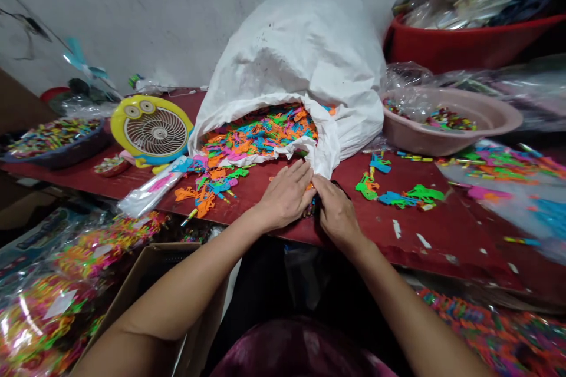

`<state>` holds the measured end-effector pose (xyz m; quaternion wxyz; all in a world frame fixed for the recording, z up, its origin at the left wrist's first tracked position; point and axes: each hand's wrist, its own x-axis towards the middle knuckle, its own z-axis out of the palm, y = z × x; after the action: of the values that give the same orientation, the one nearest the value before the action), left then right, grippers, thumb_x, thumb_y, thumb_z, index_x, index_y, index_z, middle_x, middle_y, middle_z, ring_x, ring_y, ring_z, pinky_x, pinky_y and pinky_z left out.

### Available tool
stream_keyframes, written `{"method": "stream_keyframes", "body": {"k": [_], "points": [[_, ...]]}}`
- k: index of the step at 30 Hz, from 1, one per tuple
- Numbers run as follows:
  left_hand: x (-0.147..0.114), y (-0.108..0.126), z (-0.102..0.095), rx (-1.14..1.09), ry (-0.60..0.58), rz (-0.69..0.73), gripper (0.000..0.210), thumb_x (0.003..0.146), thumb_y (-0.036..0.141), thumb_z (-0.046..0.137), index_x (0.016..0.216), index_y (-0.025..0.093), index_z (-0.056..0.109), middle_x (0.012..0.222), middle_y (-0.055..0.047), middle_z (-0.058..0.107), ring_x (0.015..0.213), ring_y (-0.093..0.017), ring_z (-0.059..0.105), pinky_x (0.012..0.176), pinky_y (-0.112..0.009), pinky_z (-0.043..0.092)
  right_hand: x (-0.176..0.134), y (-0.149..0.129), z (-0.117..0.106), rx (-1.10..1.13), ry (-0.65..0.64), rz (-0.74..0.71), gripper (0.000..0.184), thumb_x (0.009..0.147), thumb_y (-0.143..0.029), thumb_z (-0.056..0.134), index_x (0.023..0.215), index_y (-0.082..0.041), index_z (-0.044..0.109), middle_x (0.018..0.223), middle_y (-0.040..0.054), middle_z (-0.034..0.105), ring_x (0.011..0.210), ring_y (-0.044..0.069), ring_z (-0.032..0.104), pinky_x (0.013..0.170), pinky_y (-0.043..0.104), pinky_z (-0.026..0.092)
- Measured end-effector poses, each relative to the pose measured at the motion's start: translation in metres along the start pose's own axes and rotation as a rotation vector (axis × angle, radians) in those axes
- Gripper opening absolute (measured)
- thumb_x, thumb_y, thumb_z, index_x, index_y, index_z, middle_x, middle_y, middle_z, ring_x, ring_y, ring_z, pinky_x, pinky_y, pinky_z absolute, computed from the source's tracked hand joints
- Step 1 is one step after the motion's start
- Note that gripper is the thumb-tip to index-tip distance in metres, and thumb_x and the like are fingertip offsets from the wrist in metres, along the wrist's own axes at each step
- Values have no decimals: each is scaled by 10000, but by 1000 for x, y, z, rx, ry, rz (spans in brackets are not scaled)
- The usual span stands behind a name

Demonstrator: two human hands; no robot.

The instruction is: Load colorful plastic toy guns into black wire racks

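My left hand (286, 195) lies palm down near the table's front edge, its fingers stretched out and side by side. Against its fingertips, my right hand (338, 212) is bent inward with its fingers curled and partly hidden. Between and under the hands, small bits of orange and dark colour show, too covered to name. Just beyond the fingertips is the mouth of a big white sack (305, 41), which spills brightly coloured plastic toy pieces (260, 135). A loose heap of the same pieces (212, 185) lies left of my left hand.
A yellow cartoon-faced fan (154, 129) stands left of the sack. A pink basin (451, 121) and a red tub (477, 41) are at right. More toy pieces (402, 195) lie on the red table (371, 247). Below left are a cardboard box (145, 271) and filled plastic bags (53, 300).
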<state>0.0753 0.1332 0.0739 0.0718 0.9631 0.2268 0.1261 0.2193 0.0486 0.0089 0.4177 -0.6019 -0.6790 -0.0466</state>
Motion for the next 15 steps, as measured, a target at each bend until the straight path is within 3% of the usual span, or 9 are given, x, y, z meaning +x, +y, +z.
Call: {"method": "stream_keyframes", "body": {"k": [5, 8, 11, 13, 15], "points": [[-3, -4, -4, -4, 65, 47, 537, 1001, 449, 319, 1451, 169, 404, 1553, -120, 361, 1458, -248, 289, 1196, -515, 218, -5, -5, -12, 80, -1, 20, 658, 847, -5, 326, 1475, -192, 389, 1449, 104, 494, 1370, 192, 422, 1152, 443, 366], [-15, -3, -8, 9, 258, 62, 554, 974, 447, 410, 1479, 224, 356, 1553, -110, 362, 1451, -265, 302, 1207, -546, 165, -21, 7, -35, 68, 29, 75, 688, 855, -16, 342, 1507, -237, 333, 1524, 75, 398, 1415, 184, 353, 1170, 437, 340], [-37, 2, 6, -57, 552, -38, 713, 900, 441, 566, 1521, 297, 247, 1573, -78, 314, 1448, -285, 300, 1203, -524, 216, -46, 45, -76, -51, 167, 199, 544, 898, -103, 394, 1415, -255, 472, 1414, 81, 520, 1336, 201, 451, 1132, 453, 373], [-53, 6, 29, -127, 776, -248, 819, 859, 430, 628, 1537, 261, 202, 1570, -108, 292, 1444, -308, 293, 1191, -512, 257, -62, 86, -110, -166, 271, 327, 438, 899, -176, 431, 1313, -228, 564, 1297, 100, 595, 1223, 222, 538, 1066, 458, 425], [-65, 10, 59, -233, 814, -441, 912, 815, 486, 662, 1540, 199, 188, 1535, -152, 324, 1411, -343, 333, 1178, -525, 282, -74, 136, -144, -283, 307, 473, 409, 877, -213, 437, 1249, -173, 601, 1206, 130, 626, 1102, 241, 590, 981, 448, 474]]}}
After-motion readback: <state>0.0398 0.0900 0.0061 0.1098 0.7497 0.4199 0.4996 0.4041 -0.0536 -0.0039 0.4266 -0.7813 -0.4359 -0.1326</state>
